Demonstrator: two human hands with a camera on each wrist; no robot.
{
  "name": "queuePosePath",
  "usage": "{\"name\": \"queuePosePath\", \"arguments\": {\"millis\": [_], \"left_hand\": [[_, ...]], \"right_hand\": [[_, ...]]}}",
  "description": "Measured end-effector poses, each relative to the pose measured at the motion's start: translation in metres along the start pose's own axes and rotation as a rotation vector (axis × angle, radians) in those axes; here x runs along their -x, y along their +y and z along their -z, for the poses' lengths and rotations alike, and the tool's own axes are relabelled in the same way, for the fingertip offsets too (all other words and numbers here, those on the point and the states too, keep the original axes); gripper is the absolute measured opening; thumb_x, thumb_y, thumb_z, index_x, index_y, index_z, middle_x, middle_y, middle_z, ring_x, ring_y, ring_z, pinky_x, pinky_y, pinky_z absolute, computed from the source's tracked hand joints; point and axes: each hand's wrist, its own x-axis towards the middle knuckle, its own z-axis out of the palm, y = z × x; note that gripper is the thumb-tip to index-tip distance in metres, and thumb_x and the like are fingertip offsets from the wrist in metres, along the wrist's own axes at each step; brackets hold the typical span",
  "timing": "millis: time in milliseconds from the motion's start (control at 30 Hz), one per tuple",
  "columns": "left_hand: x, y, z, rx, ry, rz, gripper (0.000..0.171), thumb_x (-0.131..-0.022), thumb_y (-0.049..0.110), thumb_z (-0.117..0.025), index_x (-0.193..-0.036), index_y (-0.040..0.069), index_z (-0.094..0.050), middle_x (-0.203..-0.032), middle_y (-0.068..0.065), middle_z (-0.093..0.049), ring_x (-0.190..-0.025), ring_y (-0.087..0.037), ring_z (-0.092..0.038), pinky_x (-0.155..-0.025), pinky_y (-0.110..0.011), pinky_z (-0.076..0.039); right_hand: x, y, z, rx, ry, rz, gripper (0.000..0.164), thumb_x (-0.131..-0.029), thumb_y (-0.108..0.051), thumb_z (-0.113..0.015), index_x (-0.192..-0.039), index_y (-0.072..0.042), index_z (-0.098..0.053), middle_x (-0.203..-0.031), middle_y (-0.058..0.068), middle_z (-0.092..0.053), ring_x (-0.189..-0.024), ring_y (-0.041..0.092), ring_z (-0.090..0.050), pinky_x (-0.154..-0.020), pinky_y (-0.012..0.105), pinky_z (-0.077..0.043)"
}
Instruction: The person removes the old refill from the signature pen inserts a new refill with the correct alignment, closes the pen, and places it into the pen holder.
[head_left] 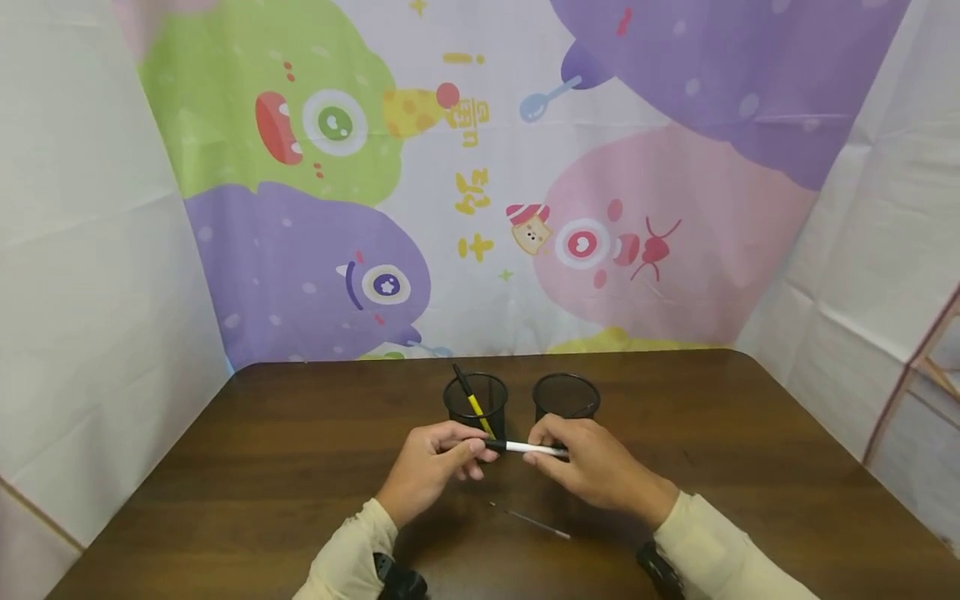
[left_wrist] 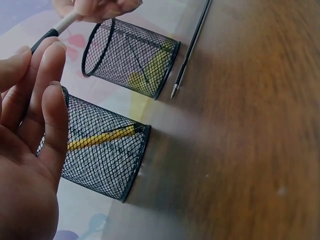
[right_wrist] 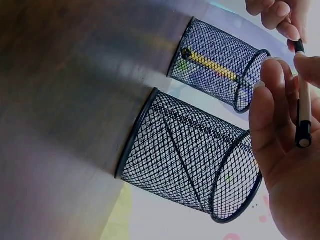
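Observation:
Between both hands, a white pen with a black grip section point(head_left: 522, 447) lies nearly level above the table. My left hand point(head_left: 431, 462) pinches its black end between thumb and fingers. On the white barrel, my right hand point(head_left: 600, 462) has its thumb and fingers closed; the black clip end point(right_wrist: 303, 132) sticks out past that hand in the right wrist view. A thin pen refill point(head_left: 530, 520) with a metal tip lies on the table, nearer the person than the hands. The left hand's fingers hide the pen's tip.
Two black mesh pen holders stand behind the hands. A yellow and black pen point(head_left: 474, 403) leans in the left holder point(head_left: 452, 408); the right holder point(right_wrist: 180, 150) has a thin dark rod point(right_wrist: 182, 160) inside. Beyond the brown table point(head_left: 300, 467) hangs a cartoon-printed cloth point(head_left: 480, 317).

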Motion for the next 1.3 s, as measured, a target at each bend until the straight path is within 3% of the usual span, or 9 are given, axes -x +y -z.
{"name": "queuePosePath", "arguments": {"millis": [167, 633, 933, 1300], "left_hand": [[-0.0006, 0.0006, 0.001, 0.002, -0.012, -0.005, 0.03, -0.098, 0.016, -0.066, -0.115, -0.009, -0.067, -0.094, -0.014, -0.076, -0.07, -0.015, -0.069, -0.064, -0.03, -0.056], [0.001, 0.0012, -0.0007, -0.013, 0.002, -0.011, 0.024, -0.099, 0.015, -0.065, -0.113, -0.004, -0.069, -0.094, -0.014, -0.076, -0.07, -0.015, -0.07, -0.065, -0.032, -0.057], [-0.0007, 0.0015, -0.0011, 0.032, 0.019, -0.012, 0.022, -0.098, 0.017, -0.067, -0.112, 0.001, -0.07, -0.094, -0.011, -0.076, -0.07, -0.022, -0.07, -0.063, -0.032, -0.056], [-0.0003, 0.0031, -0.002, 0.063, 0.012, 0.002, 0.029, -0.098, 0.015, -0.067, -0.118, -0.007, -0.065, -0.097, -0.015, -0.075, -0.07, -0.022, -0.071, -0.063, -0.032, -0.057]], "right_hand": [[-0.0008, -0.0011, 0.0006, 0.009, -0.004, -0.017, 0.011, -0.095, -0.027, -0.072, -0.093, -0.024, -0.061, -0.074, -0.017, -0.052, -0.062, 0.0, -0.047, -0.055, 0.022, -0.043], [0.0008, -0.0035, 0.0007, -0.01, -0.04, -0.027, 0.008, -0.1, -0.031, -0.065, -0.094, -0.025, -0.063, -0.073, -0.019, -0.051, -0.06, -0.001, -0.046, -0.055, 0.022, -0.043], [-0.0022, -0.0066, 0.0013, -0.015, -0.044, -0.025, 0.006, -0.098, -0.026, -0.068, -0.094, -0.023, -0.064, -0.076, -0.019, -0.057, -0.063, 0.0, -0.05, -0.057, 0.022, -0.045], [-0.0025, -0.0074, -0.0004, -0.007, -0.064, -0.016, 0.005, -0.098, -0.026, -0.068, -0.095, -0.023, -0.066, -0.077, -0.02, -0.058, -0.065, -0.001, -0.053, -0.059, 0.022, -0.047]]}}
